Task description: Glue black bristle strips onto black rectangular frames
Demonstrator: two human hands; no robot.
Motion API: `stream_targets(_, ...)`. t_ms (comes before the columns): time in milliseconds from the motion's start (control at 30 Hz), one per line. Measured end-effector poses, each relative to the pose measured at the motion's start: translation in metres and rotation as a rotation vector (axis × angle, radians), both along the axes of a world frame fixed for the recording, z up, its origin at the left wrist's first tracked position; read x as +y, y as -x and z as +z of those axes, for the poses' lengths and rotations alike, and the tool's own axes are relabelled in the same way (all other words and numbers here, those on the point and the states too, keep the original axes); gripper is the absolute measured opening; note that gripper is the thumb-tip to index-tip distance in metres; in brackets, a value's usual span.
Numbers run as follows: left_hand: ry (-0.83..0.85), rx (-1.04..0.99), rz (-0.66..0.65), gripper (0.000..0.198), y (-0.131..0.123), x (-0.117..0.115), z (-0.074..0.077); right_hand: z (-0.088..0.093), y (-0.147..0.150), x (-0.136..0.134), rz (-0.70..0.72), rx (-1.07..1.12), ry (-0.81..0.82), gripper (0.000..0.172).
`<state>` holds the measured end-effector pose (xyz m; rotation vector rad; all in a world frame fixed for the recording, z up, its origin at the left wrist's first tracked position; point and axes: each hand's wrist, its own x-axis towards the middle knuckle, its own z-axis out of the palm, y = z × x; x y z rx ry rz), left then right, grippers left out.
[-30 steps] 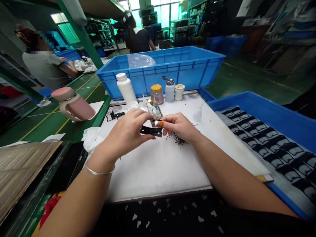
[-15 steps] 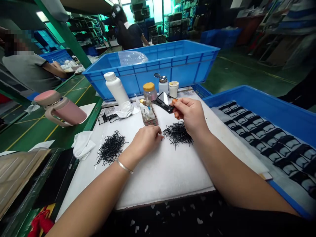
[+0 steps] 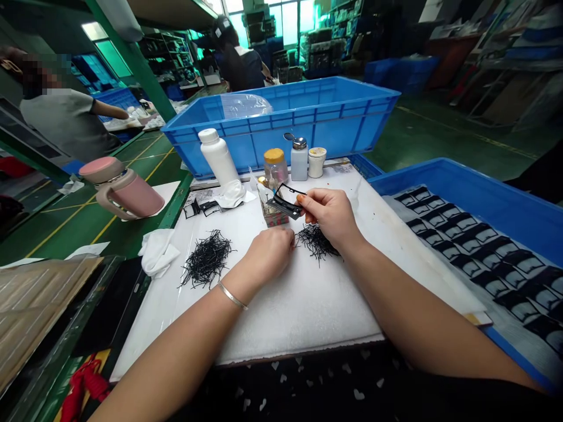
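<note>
Between the thumb and fingers of my right hand is a small black plastic frame, held tilted above the white work surface. My left hand rests low on that surface with its fingers curled in. Its fingertips are at the edge of the right pile of thin black strips; what they pinch, if anything, is hidden. A second pile of black strips lies to the left. Behind the held frame stands a small box of tools, partly covered by it.
Across the back stand a white bottle, a yellow-lidded jar, a pump dispenser and a blue crate. A pink mug is at left. Rows of black pieces fill a blue bin at right. Co-workers sit beyond.
My right hand has brought the black frame down and left, nearer to my left hand. The left hand stays by the right pile. The whole view has shifted slightly.
</note>
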<state>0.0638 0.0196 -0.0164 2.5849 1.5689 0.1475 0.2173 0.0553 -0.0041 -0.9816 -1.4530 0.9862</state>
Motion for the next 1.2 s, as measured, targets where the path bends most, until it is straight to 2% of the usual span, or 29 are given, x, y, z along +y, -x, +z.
stream_targets(133, -0.037, 0.102, -0.064, 0.025, -0.006, -0.005, 0.003, 0.001, 0.001, 0.000, 0.003, 0.000, 0.002, 0.028)
stream_targets(200, -0.029, 0.043, -0.071, 0.024, -0.002, -0.008, 0.006, 0.001, 0.000, 0.000, -0.003, -0.012, 0.005, 0.029)
stream_targets(267, 0.048, -0.150, -0.053, 0.020, 0.009, -0.012, 0.013, 0.001, 0.000, -0.001, -0.005, -0.030, 0.007, 0.030)
stream_targets(333, 0.211, -0.445, -0.026, 0.016, 0.024, -0.016, 0.024, 0.001, 0.000, -0.003, 0.016, -0.054, 0.016, 0.033)
stream_targets(400, 0.396, -0.755, -0.020, 0.026, 0.039, -0.020, 0.036, 0.001, 0.002, -0.005, 0.066, -0.067, 0.055, 0.035)
stream_targets(467, 0.488, -1.014, -0.027, 0.036, 0.051, -0.020, 0.044, 0.002, 0.005, -0.008, 0.123, -0.075, 0.111, 0.036)
stream_targets(533, 0.478, -1.203, -0.005, 0.033, 0.059, -0.017, 0.045, 0.003, 0.009, -0.012, 0.165, -0.082, 0.162, 0.035)
stream_targets(667, 0.404, -1.410, 0.167, 0.022, 0.065, -0.007, 0.033, 0.003, 0.015, -0.015, 0.230, -0.083, 0.220, 0.033)
stream_targets(800, 0.316, -1.377, 0.249, 0.015, 0.060, -0.005, 0.024, 0.000, 0.016, -0.014, 0.289, -0.056, 0.265, 0.033)
stream_targets(1000, 0.030, -1.188, 0.191, 0.006, 0.043, -0.012, 0.022, 0.000, 0.019, -0.017, 0.337, 0.033, 0.357, 0.035)
stream_targets(1200, -0.011, -1.125, 0.237, 0.004, 0.041, -0.010, 0.017, 0.003, 0.020, -0.021, 0.342, 0.070, 0.379, 0.036)
